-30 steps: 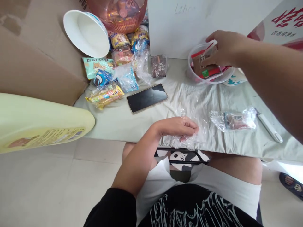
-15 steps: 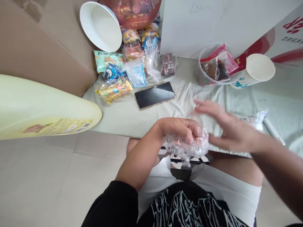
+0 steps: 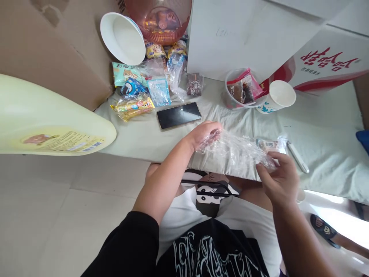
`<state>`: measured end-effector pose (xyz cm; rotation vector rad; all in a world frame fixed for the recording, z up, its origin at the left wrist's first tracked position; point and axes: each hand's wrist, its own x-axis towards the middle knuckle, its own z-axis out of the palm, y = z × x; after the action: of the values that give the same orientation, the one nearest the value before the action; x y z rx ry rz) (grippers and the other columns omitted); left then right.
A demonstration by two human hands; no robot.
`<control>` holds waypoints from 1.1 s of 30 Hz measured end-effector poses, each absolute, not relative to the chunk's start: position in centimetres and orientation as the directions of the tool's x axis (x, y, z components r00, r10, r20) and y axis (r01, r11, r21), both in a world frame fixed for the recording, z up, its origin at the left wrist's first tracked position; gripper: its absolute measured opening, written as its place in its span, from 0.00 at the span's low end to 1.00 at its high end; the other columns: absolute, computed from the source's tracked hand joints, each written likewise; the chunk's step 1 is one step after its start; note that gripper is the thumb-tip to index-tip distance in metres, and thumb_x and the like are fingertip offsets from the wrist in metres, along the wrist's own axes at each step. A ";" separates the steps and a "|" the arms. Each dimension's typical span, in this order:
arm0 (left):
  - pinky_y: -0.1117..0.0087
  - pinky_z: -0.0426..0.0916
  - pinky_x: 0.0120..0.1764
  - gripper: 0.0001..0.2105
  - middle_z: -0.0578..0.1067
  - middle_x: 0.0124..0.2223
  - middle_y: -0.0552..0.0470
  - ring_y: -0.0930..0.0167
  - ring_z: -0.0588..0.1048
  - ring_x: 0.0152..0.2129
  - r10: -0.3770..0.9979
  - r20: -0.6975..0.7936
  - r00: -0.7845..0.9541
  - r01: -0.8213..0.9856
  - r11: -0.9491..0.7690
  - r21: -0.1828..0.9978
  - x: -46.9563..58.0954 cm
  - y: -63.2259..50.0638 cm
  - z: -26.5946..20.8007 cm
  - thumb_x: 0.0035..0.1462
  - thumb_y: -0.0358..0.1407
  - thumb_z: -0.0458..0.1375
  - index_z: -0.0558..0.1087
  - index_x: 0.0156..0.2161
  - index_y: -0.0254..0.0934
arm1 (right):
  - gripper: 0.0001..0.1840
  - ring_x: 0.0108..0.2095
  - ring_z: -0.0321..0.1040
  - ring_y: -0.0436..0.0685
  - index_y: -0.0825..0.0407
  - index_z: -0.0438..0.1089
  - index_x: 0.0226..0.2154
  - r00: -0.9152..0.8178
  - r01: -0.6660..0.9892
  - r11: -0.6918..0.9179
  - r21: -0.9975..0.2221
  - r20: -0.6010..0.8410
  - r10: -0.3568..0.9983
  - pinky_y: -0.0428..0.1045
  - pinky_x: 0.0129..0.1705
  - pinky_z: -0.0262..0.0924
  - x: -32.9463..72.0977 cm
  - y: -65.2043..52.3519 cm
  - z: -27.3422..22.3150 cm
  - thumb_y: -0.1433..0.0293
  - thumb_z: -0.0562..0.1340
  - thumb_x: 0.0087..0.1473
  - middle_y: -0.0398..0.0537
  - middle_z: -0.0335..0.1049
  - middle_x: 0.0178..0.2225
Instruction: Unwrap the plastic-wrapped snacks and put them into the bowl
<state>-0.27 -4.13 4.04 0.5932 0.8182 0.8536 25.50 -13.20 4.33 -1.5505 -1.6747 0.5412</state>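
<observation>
A sheet of clear, crumpled plastic wrap (image 3: pixel 235 152) is stretched between my two hands, above the front edge of the cloth-covered surface. My left hand (image 3: pixel 206 134) is closed around its left end, fingers curled in. At the right end, my right hand (image 3: pixel 279 175) pinches the wrap between thumb and fingers. Just behind my right hand lies a small clear packet (image 3: pixel 269 145), with a white pen-like stick (image 3: pixel 298 157) beside it. A dark-screened phone (image 3: pixel 178 115) rests behind my left hand.
Snack packets (image 3: pixel 134 107) pile at the back left under a white paper bowl (image 3: pixel 123 38) and a pink translucent bowl (image 3: pixel 164 36). A clear tub (image 3: pixel 230 98) of packets stands by a paper cup (image 3: pixel 278 96). A large pale-yellow bottle (image 3: pixel 57 119) juts in from the left.
My right hand has come onto the wrap and pulled it out to the right. The bunched wrap is now spread between both hands. The view has shifted to the right.
</observation>
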 end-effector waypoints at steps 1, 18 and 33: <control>0.78 0.49 0.17 0.13 0.60 0.19 0.58 0.81 0.60 0.14 0.845 -0.371 0.386 -0.405 0.516 0.755 -0.3 -4.1 4.0 0.55 0.31 0.56 0.62 0.21 0.36 | 0.17 0.29 0.67 0.50 0.47 0.72 0.46 0.069 0.635 0.123 -0.763 0.214 0.975 0.47 0.29 0.64 25.5 -13.2 4.5 0.67 0.68 0.53 0.46 0.72 0.42; 0.74 0.71 0.29 0.26 0.76 0.53 0.50 0.76 0.76 0.27 0.975 -0.220 0.019 -0.109 0.221 0.969 -2.0 -4.1 2.3 0.50 0.27 0.59 0.69 0.56 0.46 | 0.23 0.57 0.69 0.72 0.31 0.76 0.43 0.176 0.428 0.468 -0.773 0.579 0.796 0.66 0.50 0.69 24.4 -4.2 5.4 0.76 0.63 0.53 0.44 0.73 0.45; 0.52 0.63 0.60 0.23 0.71 0.57 0.52 0.62 0.67 0.58 0.820 0.533 -0.210 0.576 -0.336 0.745 -1.6 -6.3 0.2 0.62 0.57 0.58 0.69 0.54 0.45 | 0.36 0.16 0.66 0.50 0.40 0.57 0.65 -0.251 0.312 0.008 -0.950 -0.074 0.965 0.47 0.19 0.63 29.8 -5.3 4.1 0.76 0.56 0.55 0.38 0.77 0.28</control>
<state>-1.61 -6.31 0.24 1.8125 1.6560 1.5686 29.76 -5.32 4.06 -1.3316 -1.6296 1.2635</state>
